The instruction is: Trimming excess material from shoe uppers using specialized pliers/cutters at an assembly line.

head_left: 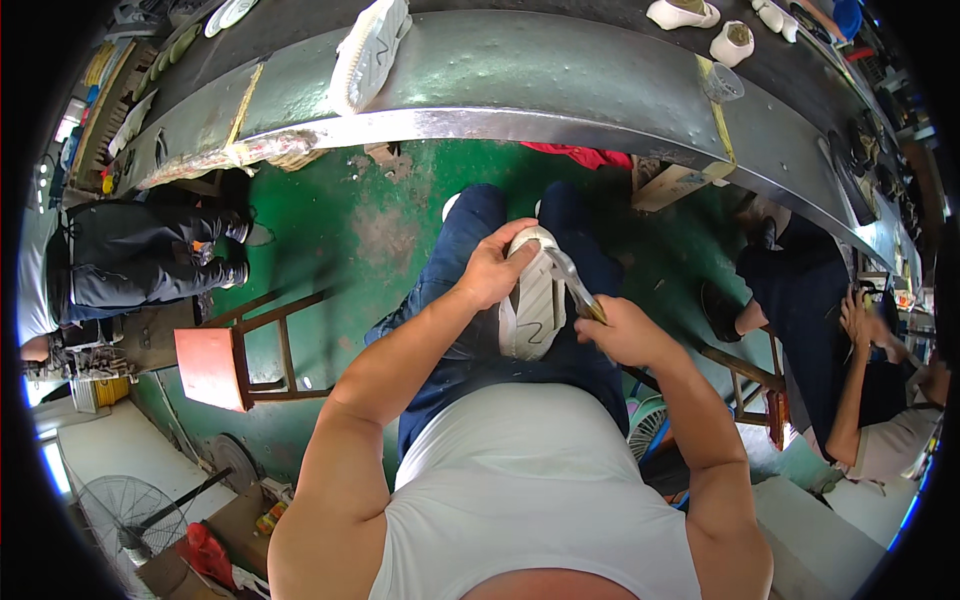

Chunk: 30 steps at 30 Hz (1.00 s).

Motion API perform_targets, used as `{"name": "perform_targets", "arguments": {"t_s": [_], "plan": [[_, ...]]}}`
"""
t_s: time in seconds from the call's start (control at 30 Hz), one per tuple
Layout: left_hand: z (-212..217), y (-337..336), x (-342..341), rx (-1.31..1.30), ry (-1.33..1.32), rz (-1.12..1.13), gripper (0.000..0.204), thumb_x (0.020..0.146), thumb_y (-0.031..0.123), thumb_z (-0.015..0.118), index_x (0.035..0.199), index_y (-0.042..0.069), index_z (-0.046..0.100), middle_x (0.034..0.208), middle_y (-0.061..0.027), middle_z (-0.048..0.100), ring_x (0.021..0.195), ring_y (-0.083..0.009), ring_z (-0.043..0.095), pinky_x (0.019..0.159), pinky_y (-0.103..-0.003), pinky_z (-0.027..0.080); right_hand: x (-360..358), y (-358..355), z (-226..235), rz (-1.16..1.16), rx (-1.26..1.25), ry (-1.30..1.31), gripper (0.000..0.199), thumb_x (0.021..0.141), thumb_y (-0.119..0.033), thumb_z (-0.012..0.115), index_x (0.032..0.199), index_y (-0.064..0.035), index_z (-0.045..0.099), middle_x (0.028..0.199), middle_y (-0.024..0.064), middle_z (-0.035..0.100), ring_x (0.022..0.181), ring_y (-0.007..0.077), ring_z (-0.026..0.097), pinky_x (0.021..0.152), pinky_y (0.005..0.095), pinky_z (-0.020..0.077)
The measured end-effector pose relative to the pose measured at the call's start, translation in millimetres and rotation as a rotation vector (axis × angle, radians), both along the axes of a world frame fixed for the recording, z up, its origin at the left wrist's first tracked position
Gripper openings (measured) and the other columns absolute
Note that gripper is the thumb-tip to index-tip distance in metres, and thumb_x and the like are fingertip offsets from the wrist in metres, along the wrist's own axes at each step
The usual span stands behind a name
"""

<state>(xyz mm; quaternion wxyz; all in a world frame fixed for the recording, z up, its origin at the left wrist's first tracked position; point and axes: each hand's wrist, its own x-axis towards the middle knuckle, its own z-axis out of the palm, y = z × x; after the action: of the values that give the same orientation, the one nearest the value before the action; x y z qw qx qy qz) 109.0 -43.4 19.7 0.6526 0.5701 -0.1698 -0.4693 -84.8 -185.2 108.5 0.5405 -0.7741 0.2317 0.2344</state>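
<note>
A light grey-and-white shoe lies across my thighs with its sole side facing up. My left hand is closed round its far end, the thumb laid over the edge. My right hand grips a shiny metal hand tool, whose curved head rests at the far right rim of the shoe. The exact kind of this tool cannot be made out. Another white shoe stands at the edge of the metal-covered workbench in front of me.
Several pale shoe parts and a clear plastic cup stand on the bench at the right. A stool is on the left, and a fan behind it. One person is at left, another sits at right.
</note>
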Motion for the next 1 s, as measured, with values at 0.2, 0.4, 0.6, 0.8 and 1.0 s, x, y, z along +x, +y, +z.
{"name": "perform_targets", "arguments": {"t_s": [0.2,0.4,0.6,0.8,1.0], "plan": [[-2.8,-3.6,5.1,0.042,-0.044,-0.093,0.042,0.097,0.009,0.062,0.138,0.005,0.053,0.115,-0.0057,0.066,0.104,-0.0134,0.062,0.093,-0.029,0.051,10.5,21.0,18.1,-0.347,-0.047,-0.459,0.033,0.102,-0.027,0.051,0.096,0.0041,0.058,0.081,0.0131,0.067,0.073,0.0217,0.068,0.067,0.0361,0.0533],[-30.7,-0.2,-10.6,0.288,-0.268,-0.174,0.043,0.097,0.018,0.062,0.138,0.004,0.054,0.117,-0.0133,0.067,0.107,-0.0227,0.063,0.096,-0.033,0.049,5.2,-6.7,-35.4,-0.251,0.010,0.051,0.035,0.099,-0.033,0.054,0.093,0.0020,0.057,0.077,0.0121,0.066,0.067,0.0199,0.066,0.064,0.0349,0.0522],[-26.7,37.6,-26.6,0.268,-0.189,-0.171,0.053,0.087,-0.002,0.047,0.139,0.004,0.053,0.122,-0.0121,0.065,0.110,-0.0200,0.062,0.095,-0.031,0.049,-31.9,27.7,-36.6,-0.007,-0.260,-0.087,0.026,0.095,-0.025,0.060,0.099,0.0002,0.057,0.080,0.0199,0.066,0.076,0.0356,0.066,0.070,0.0427,0.0508],[3.1,48.2,-23.7,0.115,0.365,-0.383,0.099,0.072,-0.013,0.055,0.160,0.014,0.019,0.146,-0.0110,0.047,0.131,-0.0209,0.049,0.112,-0.032,0.035,-30.6,18.3,-27.0,0.173,-0.405,0.050,0.033,0.095,-0.026,0.058,0.110,0.0026,0.057,0.094,0.0266,0.067,0.091,0.0460,0.064,0.083,0.0517,0.0505],[-15.9,69.5,-61.2,0.115,-0.037,-0.354,0.102,0.077,0.001,0.069,0.159,0.004,0.009,0.147,-0.0180,0.045,0.139,-0.0252,0.040,0.116,-0.033,0.027,-31.9,11.7,-16.2,0.360,-0.545,-0.216,0.042,0.089,-0.014,0.060,0.125,0.0073,0.055,0.105,0.0256,0.065,0.103,0.0408,0.064,0.083,0.0471,0.0527]]}}
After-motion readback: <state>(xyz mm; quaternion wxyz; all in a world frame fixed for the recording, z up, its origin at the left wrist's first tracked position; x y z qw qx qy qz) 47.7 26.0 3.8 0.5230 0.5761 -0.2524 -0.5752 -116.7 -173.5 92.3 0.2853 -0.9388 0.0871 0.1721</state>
